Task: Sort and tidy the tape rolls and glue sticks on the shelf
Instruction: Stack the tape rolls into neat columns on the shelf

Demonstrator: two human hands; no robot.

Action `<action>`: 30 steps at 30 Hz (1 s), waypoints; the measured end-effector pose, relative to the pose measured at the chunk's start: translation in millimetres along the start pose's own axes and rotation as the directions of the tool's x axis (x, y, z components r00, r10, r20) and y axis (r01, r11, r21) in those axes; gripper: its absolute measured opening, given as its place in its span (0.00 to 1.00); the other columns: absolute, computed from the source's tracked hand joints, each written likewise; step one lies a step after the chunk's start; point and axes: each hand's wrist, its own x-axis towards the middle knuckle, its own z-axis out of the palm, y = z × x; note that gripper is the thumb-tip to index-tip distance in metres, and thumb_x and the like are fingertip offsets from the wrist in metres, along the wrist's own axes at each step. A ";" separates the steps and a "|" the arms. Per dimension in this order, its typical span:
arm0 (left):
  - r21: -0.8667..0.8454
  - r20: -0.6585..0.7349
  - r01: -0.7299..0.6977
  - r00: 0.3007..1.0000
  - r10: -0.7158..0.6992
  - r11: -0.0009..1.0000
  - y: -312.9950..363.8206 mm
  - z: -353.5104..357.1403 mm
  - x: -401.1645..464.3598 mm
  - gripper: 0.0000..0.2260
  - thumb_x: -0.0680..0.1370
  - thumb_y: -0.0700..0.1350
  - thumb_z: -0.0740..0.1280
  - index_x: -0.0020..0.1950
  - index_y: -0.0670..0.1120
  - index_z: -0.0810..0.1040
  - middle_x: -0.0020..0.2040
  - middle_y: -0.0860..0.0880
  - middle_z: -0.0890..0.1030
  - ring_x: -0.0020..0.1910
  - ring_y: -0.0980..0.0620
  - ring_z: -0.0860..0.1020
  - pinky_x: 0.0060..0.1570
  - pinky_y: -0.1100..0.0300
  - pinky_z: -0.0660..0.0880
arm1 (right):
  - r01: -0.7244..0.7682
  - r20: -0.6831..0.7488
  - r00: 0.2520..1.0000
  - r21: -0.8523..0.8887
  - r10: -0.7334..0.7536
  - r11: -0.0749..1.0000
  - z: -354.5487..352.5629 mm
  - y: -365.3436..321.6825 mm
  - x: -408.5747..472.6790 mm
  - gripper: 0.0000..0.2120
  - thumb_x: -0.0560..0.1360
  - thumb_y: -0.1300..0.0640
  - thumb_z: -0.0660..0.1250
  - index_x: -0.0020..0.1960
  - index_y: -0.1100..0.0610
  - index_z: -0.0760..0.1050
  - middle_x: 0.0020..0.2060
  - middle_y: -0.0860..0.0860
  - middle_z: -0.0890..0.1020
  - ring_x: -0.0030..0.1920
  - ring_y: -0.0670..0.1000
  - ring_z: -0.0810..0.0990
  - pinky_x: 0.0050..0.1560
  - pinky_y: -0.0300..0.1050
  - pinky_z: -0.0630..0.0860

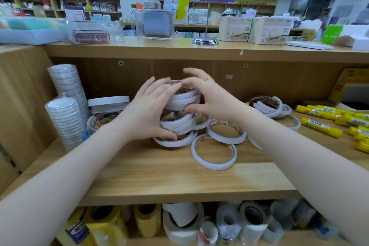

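Head view: both hands clasp a stack of tape rolls (180,112) mid-shelf (159,177), near its back. Left hand (147,112) curls round the left side, right hand (209,98) round the top rolls. Glue sticks (319,126) lie at the shelf's right end.

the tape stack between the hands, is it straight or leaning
Leaning. The tape stack is staggered: its upper rolls sit offset to the right of the lower ones, with the left hand and right hand steadying it.

"deli" — on white carton (268,31)
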 end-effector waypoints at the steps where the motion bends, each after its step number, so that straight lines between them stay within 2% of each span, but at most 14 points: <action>1: -0.005 -0.004 -0.005 1.000 0.005 1.000 -0.7 -1.4 -0.4 0.46 0.61 0.60 0.76 0.73 0.46 0.61 0.69 0.47 0.69 0.71 0.48 0.62 0.70 0.56 0.48 | -0.030 -0.054 0.998 0.037 0.032 0.999 -0.8 1.5 -3.3 0.31 0.70 0.53 0.73 0.69 0.52 0.65 0.73 0.51 0.59 0.73 0.50 0.56 0.70 0.44 0.58; 3: 0.028 -0.025 -0.044 0.999 0.045 0.999 -2.2 -4.0 -2.4 0.36 0.60 0.60 0.76 0.63 0.46 0.73 0.53 0.49 0.78 0.56 0.47 0.75 0.61 0.55 0.61 | -0.138 -0.123 0.980 0.134 0.154 0.981 -4.3 8.2 -13.8 0.32 0.71 0.50 0.71 0.71 0.52 0.62 0.73 0.50 0.59 0.73 0.48 0.57 0.70 0.44 0.59; 6: 0.113 -0.084 -0.106 0.990 0.116 0.988 -4.6 -6.1 -5.1 0.21 0.58 0.60 0.76 0.41 0.49 0.74 0.35 0.53 0.74 0.36 0.49 0.75 0.48 0.55 0.67 | -0.288 -0.036 0.955 0.144 0.296 0.947 -10.3 26.9 -32.9 0.21 0.75 0.50 0.66 0.67 0.49 0.67 0.67 0.46 0.69 0.68 0.46 0.67 0.67 0.44 0.65; 9: 0.104 0.063 -0.024 0.998 0.017 0.994 0.6 -8.0 -9.6 0.22 0.63 0.62 0.72 0.45 0.45 0.81 0.44 0.51 0.81 0.46 0.52 0.76 0.52 0.58 0.69 | -0.255 0.172 0.952 -0.012 0.253 0.967 -6.4 33.5 -43.8 0.15 0.75 0.50 0.65 0.61 0.48 0.73 0.61 0.44 0.74 0.62 0.44 0.71 0.65 0.45 0.68; 12: 0.030 0.140 0.074 0.987 -0.078 0.997 3.2 -7.0 -12.2 0.21 0.68 0.60 0.71 0.53 0.46 0.80 0.45 0.53 0.81 0.45 0.56 0.77 0.47 0.62 0.74 | -0.106 0.336 0.929 -0.167 0.158 0.980 5.5 28.4 -38.4 0.18 0.76 0.51 0.65 0.65 0.51 0.71 0.61 0.47 0.74 0.61 0.47 0.70 0.63 0.45 0.68; 16: -0.001 0.311 0.221 0.927 -0.209 0.975 1.5 -16.1 -1.0 0.16 0.67 0.60 0.72 0.41 0.48 0.77 0.37 0.52 0.79 0.36 0.56 0.77 0.40 0.60 0.77 | -0.067 0.286 0.944 -0.326 0.166 0.943 15.1 27.1 -26.9 0.20 0.76 0.48 0.64 0.66 0.52 0.70 0.57 0.50 0.76 0.60 0.50 0.71 0.61 0.48 0.70; 17: -0.014 0.350 0.242 0.910 -0.222 0.970 0.2 -19.5 3.3 0.16 0.66 0.60 0.72 0.38 0.49 0.75 0.35 0.53 0.78 0.35 0.56 0.76 0.38 0.61 0.76 | -0.118 0.224 0.958 -0.271 0.181 0.955 13.7 27.3 -26.8 0.23 0.75 0.47 0.66 0.68 0.52 0.67 0.60 0.50 0.74 0.62 0.50 0.70 0.62 0.47 0.69; 19: -0.065 0.403 0.249 0.892 -0.203 0.966 -2.3 -25.9 13.1 0.18 0.65 0.62 0.72 0.39 0.48 0.75 0.35 0.52 0.78 0.35 0.55 0.77 0.39 0.60 0.77 | -0.193 0.069 0.980 0.084 0.187 0.978 9.1 21.7 -28.3 0.32 0.73 0.49 0.69 0.71 0.50 0.58 0.69 0.48 0.64 0.69 0.47 0.63 0.67 0.44 0.64; 20: -0.087 0.421 0.242 0.888 -0.185 0.966 -2.8 -28.4 18.1 0.19 0.65 0.63 0.71 0.41 0.48 0.76 0.36 0.52 0.79 0.36 0.55 0.78 0.39 0.60 0.78 | -0.120 -0.017 0.992 0.210 0.127 0.970 5.8 14.6 -28.0 0.35 0.73 0.49 0.69 0.72 0.48 0.53 0.72 0.46 0.58 0.72 0.46 0.58 0.70 0.43 0.60; 21: -0.098 0.431 0.226 0.887 -0.164 0.969 -2.2 -30.0 22.1 0.18 0.65 0.63 0.70 0.40 0.50 0.76 0.36 0.53 0.78 0.36 0.55 0.77 0.39 0.61 0.77 | -0.009 -0.067 0.997 0.199 0.023 0.980 3.7 6.6 -26.3 0.35 0.74 0.50 0.68 0.73 0.46 0.50 0.72 0.44 0.53 0.74 0.45 0.53 0.71 0.42 0.55; 23: -0.062 0.424 0.158 0.898 -0.117 0.986 -0.2 -30.2 27.4 0.16 0.66 0.64 0.69 0.37 0.52 0.72 0.33 0.56 0.75 0.35 0.56 0.74 0.37 0.63 0.72 | 0.196 -0.071 0.978 0.003 -0.195 0.981 5.9 -4.5 -17.8 0.31 0.76 0.53 0.64 0.74 0.47 0.52 0.74 0.45 0.50 0.75 0.48 0.48 0.72 0.38 0.49; 25: 0.028 0.373 0.085 0.923 -0.089 0.996 2.1 -28.9 25.8 0.18 0.66 0.64 0.68 0.40 0.51 0.72 0.34 0.58 0.71 0.37 0.56 0.72 0.37 0.63 0.69 | 0.272 -0.039 0.959 -0.175 -0.282 0.946 10.5 -5.9 -7.4 0.23 0.77 0.52 0.60 0.71 0.52 0.64 0.75 0.50 0.55 0.75 0.52 0.52 0.73 0.44 0.52; 27: 0.041 0.262 0.066 0.962 -0.075 0.997 -0.1 -24.5 16.8 0.20 0.66 0.64 0.70 0.50 0.53 0.73 0.40 0.57 0.75 0.43 0.53 0.74 0.42 0.62 0.69 | 0.167 -0.025 0.984 -0.173 -0.174 0.971 12.4 -2.9 -3.4 0.19 0.78 0.49 0.58 0.67 0.55 0.69 0.72 0.52 0.64 0.73 0.52 0.59 0.72 0.49 0.59; 30: -0.093 0.031 0.049 0.998 -0.047 0.994 -3.7 -14.7 -1.4 0.38 0.60 0.61 0.75 0.66 0.48 0.70 0.59 0.50 0.76 0.59 0.50 0.73 0.59 0.59 0.65 | 0.022 0.000 1.000 0.018 -0.022 1.000 14.8 4.8 -4.7 0.19 0.79 0.51 0.59 0.69 0.53 0.66 0.68 0.47 0.69 0.67 0.46 0.66 0.68 0.44 0.64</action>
